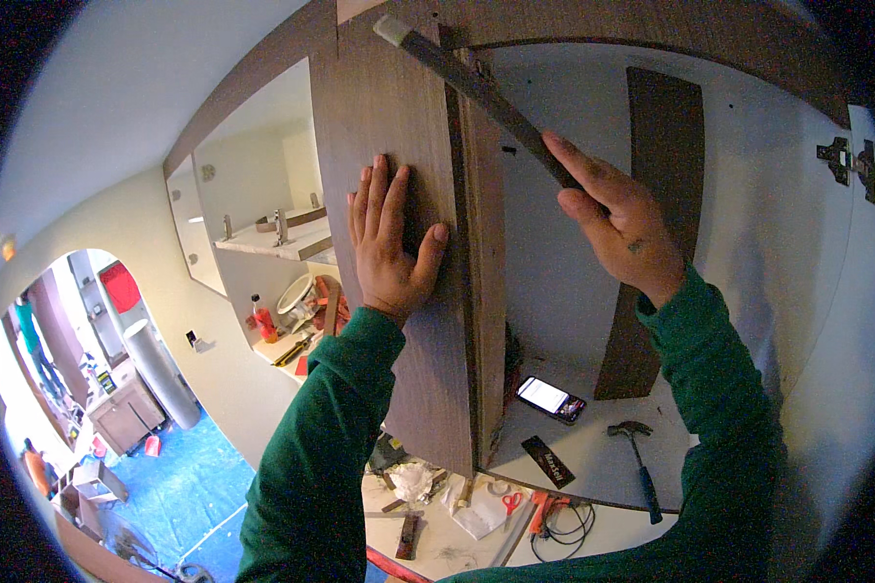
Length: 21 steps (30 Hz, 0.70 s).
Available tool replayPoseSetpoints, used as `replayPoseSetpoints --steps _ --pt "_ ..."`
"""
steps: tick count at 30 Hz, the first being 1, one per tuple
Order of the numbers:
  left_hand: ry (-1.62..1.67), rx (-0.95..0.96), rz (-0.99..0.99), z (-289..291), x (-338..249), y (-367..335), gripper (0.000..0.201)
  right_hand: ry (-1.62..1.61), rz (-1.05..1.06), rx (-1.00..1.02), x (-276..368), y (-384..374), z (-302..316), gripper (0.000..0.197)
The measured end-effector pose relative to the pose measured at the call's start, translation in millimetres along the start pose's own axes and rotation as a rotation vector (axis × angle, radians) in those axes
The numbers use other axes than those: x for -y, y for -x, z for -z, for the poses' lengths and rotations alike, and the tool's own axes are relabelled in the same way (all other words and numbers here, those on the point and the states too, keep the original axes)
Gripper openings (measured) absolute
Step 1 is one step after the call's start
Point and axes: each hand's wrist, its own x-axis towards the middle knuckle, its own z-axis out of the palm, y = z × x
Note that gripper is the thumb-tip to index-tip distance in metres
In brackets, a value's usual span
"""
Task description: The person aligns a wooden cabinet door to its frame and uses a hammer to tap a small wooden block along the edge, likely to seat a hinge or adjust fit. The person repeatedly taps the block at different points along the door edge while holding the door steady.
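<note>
Wooden panel (399, 126) under left hand (391, 243)

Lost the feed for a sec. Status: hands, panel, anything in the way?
Left hand flat on upright brown cabinet panel. Right hand grips long dark flat bar, angled across the panel's edge. Hammer and phone on cabinet floor, clear of both hands.

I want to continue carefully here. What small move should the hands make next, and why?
Probably keep the left hand pressing the brown panel flat while the right hand eases the long dark bar along the panel's edge, since the bar crosses that edge at a slant.
</note>
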Motion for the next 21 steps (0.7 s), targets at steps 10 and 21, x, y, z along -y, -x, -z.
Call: replayPoseSetpoints --steps 10,21 --pt "-0.011 0.006 0.012 -1 1 0 0.074 0.058 -0.047 -0.090 -36 -36 -25 0.048" --pt "0.032 -0.012 0.018 -2 0 0 0.073 0.054 -0.032 -0.115 -49 -42 -36 0.050"
